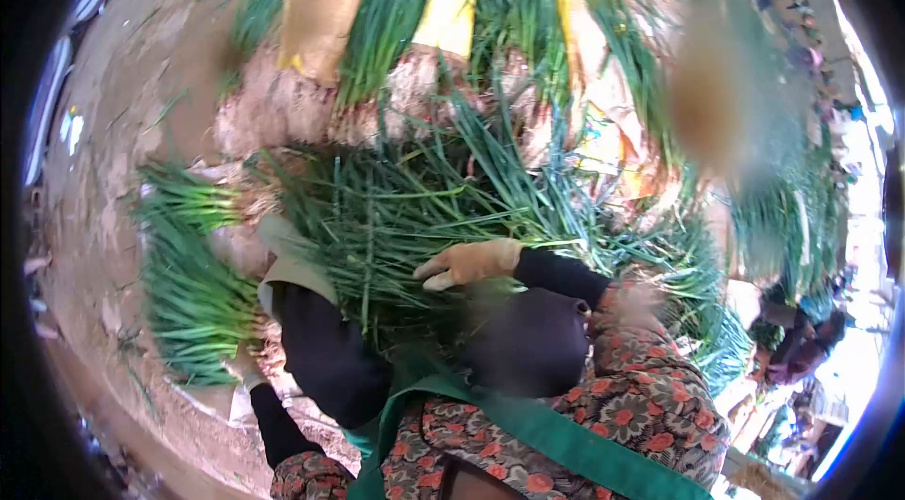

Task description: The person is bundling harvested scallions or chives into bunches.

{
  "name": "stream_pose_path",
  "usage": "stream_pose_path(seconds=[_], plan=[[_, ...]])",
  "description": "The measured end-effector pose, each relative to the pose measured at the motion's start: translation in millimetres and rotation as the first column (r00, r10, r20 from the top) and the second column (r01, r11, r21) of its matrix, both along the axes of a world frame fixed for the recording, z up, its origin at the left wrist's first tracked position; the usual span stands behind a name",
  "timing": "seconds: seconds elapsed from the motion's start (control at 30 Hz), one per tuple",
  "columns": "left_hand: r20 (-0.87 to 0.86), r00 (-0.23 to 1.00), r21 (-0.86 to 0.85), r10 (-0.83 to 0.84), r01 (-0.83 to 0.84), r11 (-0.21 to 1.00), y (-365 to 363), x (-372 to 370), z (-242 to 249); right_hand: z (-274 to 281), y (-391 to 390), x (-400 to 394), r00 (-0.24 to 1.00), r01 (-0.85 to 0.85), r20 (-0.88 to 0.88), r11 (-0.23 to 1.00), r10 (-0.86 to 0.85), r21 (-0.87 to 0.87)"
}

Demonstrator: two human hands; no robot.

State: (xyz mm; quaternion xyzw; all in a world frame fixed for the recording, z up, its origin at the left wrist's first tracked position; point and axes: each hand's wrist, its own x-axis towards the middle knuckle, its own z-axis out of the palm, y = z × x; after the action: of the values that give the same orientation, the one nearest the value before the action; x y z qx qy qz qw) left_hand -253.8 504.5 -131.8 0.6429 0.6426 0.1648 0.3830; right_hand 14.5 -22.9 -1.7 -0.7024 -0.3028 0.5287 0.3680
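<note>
My right hand [471, 263], in a pale work glove, lies over a loose pile of green onions [405, 208]. Its fingers are stretched out and slightly apart, resting on the leaves. At the lower left, my left hand [245, 369], also gloved, is at the stem end of a laid-out row of green onions [193, 311]. Its fingers look closed round the lowest stems, though leaves and stems hide part of them. The leaves of that row point left, the roots toward my legs.
Wrapped green onion bundles stand behind the pile, with a tan wrap [330, 15] and a yellow wrap [447, 10]. My dark-clad knees [330, 349] are beside the pile. More green onions [787, 217] lie at the right, where another person [806, 344] is partly visible. Lens smudges blur the upper right.
</note>
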Motion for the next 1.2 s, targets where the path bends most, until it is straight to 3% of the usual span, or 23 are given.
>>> stream_pose_path(seconds=[0.03, 0.1, 0.13, 0.2, 0.23, 0.27, 0.3, 0.33, 0.37, 0.4, 0.43, 0.53, 0.63, 0.7, 0.73, 0.83, 0.87, 0.93, 1.0, 1.03, 1.1, 1.13, 1.2], plan=[[-0.004, 0.998, 0.062, -0.062, 0.062, 0.996, -10.8, 4.1, 18.2, 0.9, -5.6, 5.3, 0.998, 0.039, -0.043, 0.999, -0.037, 0.034], [0.184, 0.974, 0.184, -0.129, 0.095, 0.978, 30.7, -4.2, -32.8, -51.6, -31.0, 22.2, 0.963, 0.228, 0.119, 0.966, -0.242, 0.123], [0.150, 0.963, 0.194, -0.223, 0.193, 0.962, 16.6, 13.4, -2.4, -69.8, -44.5, 31.7, 0.924, 0.306, 0.189, 0.939, -0.333, 0.160], [0.192, 0.900, 0.190, -0.390, 0.356, 0.915, -22.1, 80.0, 46.9, -48.0, -69.6, 61.7, 0.841, 0.408, 0.307, 0.895, -0.446, 0.182], [0.021, 0.868, 0.400, -0.496, 0.447, 0.800, -7.2, 96.2, 27.0, -33.7, -75.6, 75.5, 0.792, 0.450, 0.362, 0.871, -0.492, 0.198], [0.002, 0.847, 0.403, -0.532, 0.486, 0.776, -15.5, 129.5, 41.2, -13.9, -75.6, 85.8, 0.748, 0.474, 0.476, 0.874, -0.463, 0.105], [-0.148, 0.736, 0.223, -0.660, 0.675, 0.703, -63.0, 178.5, 116.3, 6.5, -74.1, 95.4, 0.695, 0.507, 0.582, 0.862, -0.421, 0.019], [-0.055, 0.836, 0.266, -0.546, 0.540, 0.799, -52.8, 211.0, 85.0, 19.1, -74.1, 107.5, 0.734, 0.409, 0.617, 0.910, -0.284, -0.067], [0.059, 0.775, 0.332, -0.629, 0.579, 0.744, -24.6, 233.4, 44.0, 20.7, -73.7, 119.8, 0.776, 0.400, 0.569, 0.910, -0.271, -0.112], [0.008, 0.785, 0.259, -0.619, 0.597, 0.760, -52.8, 269.9, 70.1, 22.2, -73.4, 132.1, 0.815, 0.388, 0.520, 0.908, -0.257, -0.159], [-0.018, 0.662, 0.274, -0.750, 0.724, 0.633, -58.5, 302.9, 79.0, -0.8, -76.8, 140.4, 0.776, 0.397, 0.556, 0.915, -0.296, -0.068], [0.504, 0.586, -0.130, -0.635, 0.778, 0.614, -115.7, 404.9, 102.1, -1.9, -69.8, 159.9, 0.756, 0.339, 0.620, 0.935, -0.208, -0.099], [0.611, 0.541, -0.322, -0.578, 0.837, 0.443, -147.1, 492.2, 85.9, -7.6, -65.8, 162.7, 0.684, 0.282, 0.699, 0.959, -0.208, 0.009], [0.658, 0.666, -0.354, -0.352, 0.686, 0.636, -172.8, 541.7, 68.0, -4.7, -67.3, 157.7, 0.706, 0.267, 0.700, 0.956, -0.107, -0.122], [0.801, 0.546, -0.327, -0.246, 0.742, 0.585, -180.3, 556.2, 64.1, -4.0, -71.8, 155.7, 0.723, 0.244, 0.686, 0.960, -0.084, -0.139], [0.748, 0.535, 0.020, -0.392, 0.573, 0.820, -196.6, 622.2, -6.6, 19.4, -74.2, 154.7, 0.832, 0.230, 0.552, 0.939, -0.054, -0.255], [0.829, 0.376, 0.120, -0.415, 0.604, 0.788, -212.6, 620.0, 13.3, 20.1, -75.3, 156.9, 0.836, 0.232, 0.547, 0.936, -0.052, -0.265], [0.557, 0.488, 0.232, -0.672, 0.686, 0.690, -247.7, 584.7, 60.8, 24.6, -71.0, 167.0, 0.836, 0.244, 0.545, 0.935, -0.069, -0.256], [0.217, 0.476, 0.270, -0.852, 0.810, 0.521, -275.5, 554.7, 95.2, 33.2, -60.2, 172.6, 0.836, 0.270, 0.537, 0.935, -0.109, -0.231], [0.041, 0.415, 0.236, -0.909, 0.880, 0.413, -281.7, 551.3, 98.3, 32.9, -56.0, 174.4, 0.827, 0.256, 0.551, 0.946, -0.108, -0.199], [-0.077, 0.273, 0.392, -0.959, 0.893, 0.223, -289.1, 550.2, 81.4, 31.8, -50.0, 178.7, 0.808, 0.230, 0.579, 0.964, -0.113, -0.134], [-0.212, 0.150, 0.205, -0.966, 0.973, 0.106, -294.6, 556.1, 74.7, 30.0, -48.9, 181.6, 0.812, 0.212, 0.573, 0.970, -0.109, -0.116], [-0.209, 0.026, 0.326, -0.978, 0.944, -0.044, -314.4, 556.2, 71.5, 27.7, -45.8, 192.3, 0.806, 0.210, 0.573, 0.977, -0.148, -0.043]])
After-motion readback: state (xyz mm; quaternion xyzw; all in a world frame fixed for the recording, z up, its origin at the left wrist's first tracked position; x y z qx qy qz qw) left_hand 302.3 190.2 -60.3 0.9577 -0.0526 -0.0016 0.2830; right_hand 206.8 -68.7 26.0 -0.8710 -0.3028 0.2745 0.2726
